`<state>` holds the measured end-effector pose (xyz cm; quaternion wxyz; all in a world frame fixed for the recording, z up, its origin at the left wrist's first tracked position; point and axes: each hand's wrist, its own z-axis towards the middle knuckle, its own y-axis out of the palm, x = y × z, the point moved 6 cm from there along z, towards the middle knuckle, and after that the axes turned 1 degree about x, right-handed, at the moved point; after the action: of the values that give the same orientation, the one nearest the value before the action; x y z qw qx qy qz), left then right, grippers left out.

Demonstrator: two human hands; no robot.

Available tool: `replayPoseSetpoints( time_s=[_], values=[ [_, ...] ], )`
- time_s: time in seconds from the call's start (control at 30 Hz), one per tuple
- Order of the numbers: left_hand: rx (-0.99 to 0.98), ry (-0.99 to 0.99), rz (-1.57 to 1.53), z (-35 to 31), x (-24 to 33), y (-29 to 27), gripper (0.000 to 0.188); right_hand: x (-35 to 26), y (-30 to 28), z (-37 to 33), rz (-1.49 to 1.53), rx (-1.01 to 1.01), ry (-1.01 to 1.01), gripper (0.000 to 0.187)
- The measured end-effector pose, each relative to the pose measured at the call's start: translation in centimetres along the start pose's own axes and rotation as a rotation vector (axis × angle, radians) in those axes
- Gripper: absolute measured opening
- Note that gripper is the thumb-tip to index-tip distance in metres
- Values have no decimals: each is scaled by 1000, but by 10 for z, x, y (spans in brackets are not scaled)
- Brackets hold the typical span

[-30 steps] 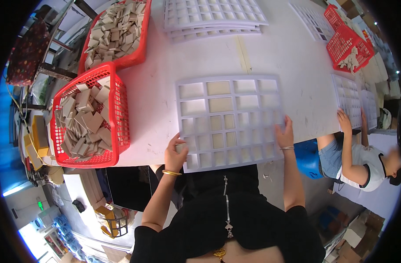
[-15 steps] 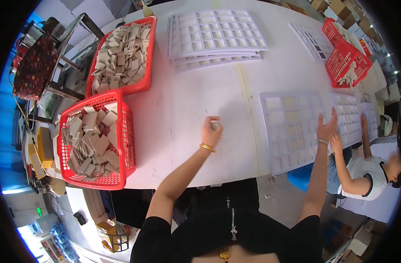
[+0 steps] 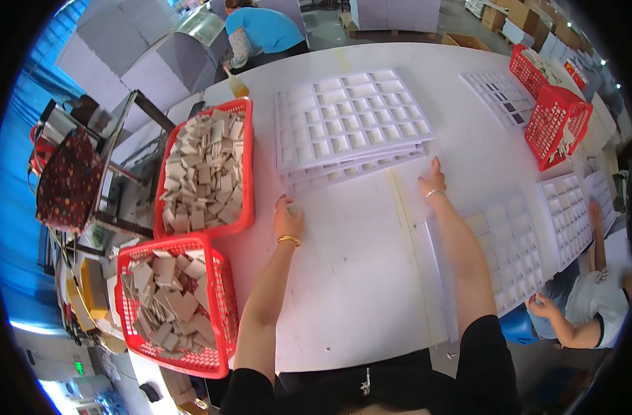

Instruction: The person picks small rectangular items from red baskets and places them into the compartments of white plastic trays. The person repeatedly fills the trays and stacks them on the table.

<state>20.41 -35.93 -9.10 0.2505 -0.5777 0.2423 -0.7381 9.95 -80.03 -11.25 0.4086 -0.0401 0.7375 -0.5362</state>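
Observation:
My left hand [image 3: 287, 221] is above the white table, just short of the near left corner of a stack of white compartment trays [image 3: 350, 117]. Its fingers are partly curled, with thumb and index finger apart; the palm side is hidden. Near the stack's right front corner, my right hand [image 3: 433, 181] is open and holds nothing, fingers stretched forward. Empty square and oblong pockets fill the top tray. Under my right forearm lies another compartment tray [image 3: 513, 242], with a beige tile in one far pocket.
Two red baskets of beige tiles, one far [image 3: 248, 166] and one near [image 3: 224, 290], stand on the left. Far right are a tray with dark pieces [image 3: 499, 97] and red baskets [image 3: 558, 124]. A co-worker's hand [image 3: 539, 304] touches the right-hand tray. Another person in blue [image 3: 267, 31] bends beyond the table.
Both my hands have moved toward the tray stack, the right one leaving the right-hand tray. My left hand was closed around a small pale thing before. The view has tilted upward.

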Motion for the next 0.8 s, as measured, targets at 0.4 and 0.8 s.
replayPoseSetpoints(
  time_s=[0.4,0.8],
  values=[
    [-142,-243,-173,18,-39,17,33,7,23,31,636,158,48,64],
    [-171,-351,-286,-157,-11,-72,25,86,-46,-168,403,127,-144,52]
  ],
)
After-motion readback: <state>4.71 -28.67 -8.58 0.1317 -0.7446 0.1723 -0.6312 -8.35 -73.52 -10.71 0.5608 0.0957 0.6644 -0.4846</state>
